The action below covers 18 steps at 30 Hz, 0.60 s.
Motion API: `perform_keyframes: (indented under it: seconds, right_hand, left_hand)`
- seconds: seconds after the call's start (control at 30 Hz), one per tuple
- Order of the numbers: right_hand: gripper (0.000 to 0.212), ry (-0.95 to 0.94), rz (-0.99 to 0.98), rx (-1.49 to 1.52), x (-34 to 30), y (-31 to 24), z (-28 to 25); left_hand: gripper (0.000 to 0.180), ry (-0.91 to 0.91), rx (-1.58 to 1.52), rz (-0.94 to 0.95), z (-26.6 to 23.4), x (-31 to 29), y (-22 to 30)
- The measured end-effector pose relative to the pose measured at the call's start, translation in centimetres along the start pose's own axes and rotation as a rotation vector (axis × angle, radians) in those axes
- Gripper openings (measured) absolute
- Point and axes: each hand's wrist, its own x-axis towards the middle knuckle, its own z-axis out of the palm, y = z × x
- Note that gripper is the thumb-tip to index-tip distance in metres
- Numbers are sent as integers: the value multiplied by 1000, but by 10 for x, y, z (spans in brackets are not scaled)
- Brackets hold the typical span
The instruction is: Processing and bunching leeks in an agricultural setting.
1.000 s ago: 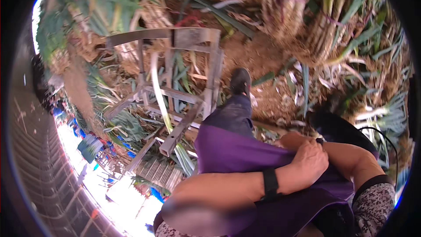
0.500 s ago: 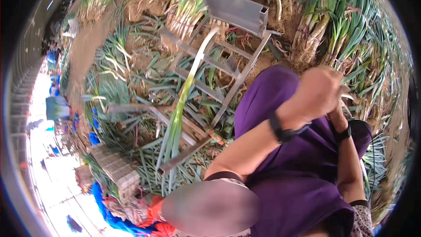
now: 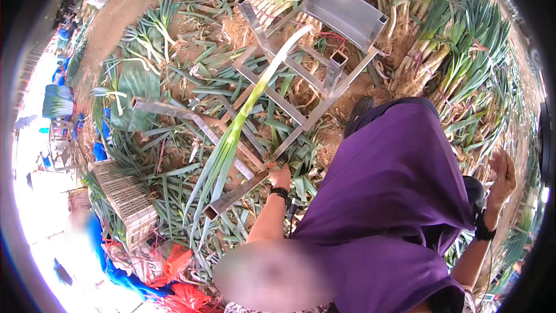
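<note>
My left hand [image 3: 279, 175] reaches down at the near end of a metal frame [image 3: 292, 110], among leaf scraps. Its fingers look closed around something small that I cannot make out, with a bit of red and green beside them. Across the frame lies a long green onion [image 3: 246, 107], its white end pointing away and its green leaves spread toward me. My right hand [image 3: 501, 178] is off to the right beside my knee, open with fingers stretched out and nothing in it. Purple cloth [image 3: 385, 168] covers my lap between the hands.
Bundles of green onions [image 3: 431, 46] stand along the far and right sides. Cut leaves [image 3: 174, 191] litter the ground on the left. A woven plastic crate [image 3: 124, 197] and red plastic bags [image 3: 185, 295] are at the lower left. An upright square metal tube [image 3: 336, 69] rises from the frame.
My hands have parted from in front of my right knee. The left has moved left and down to the frame's near end; the right has swung out to the right and opened.
</note>
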Motion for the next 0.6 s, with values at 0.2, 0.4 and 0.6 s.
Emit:
perform_keyframes:
  seconds: [0.2, 0.4, 0.6]
  right_hand:
    - [22, -76, 33, -65, -41, 10, -10]
    - [21, -264, -1, 68, -44, -35, 51]
    - [21, -200, -165, -13, -20, -80, 75]
  left_hand:
    - [37, 119, -101, -137, -4, 12, 3]
    - [14, -274, -256, 34, -79, -9, 11]
    - [21, -806, -1024, -129, -96, -145, 101]
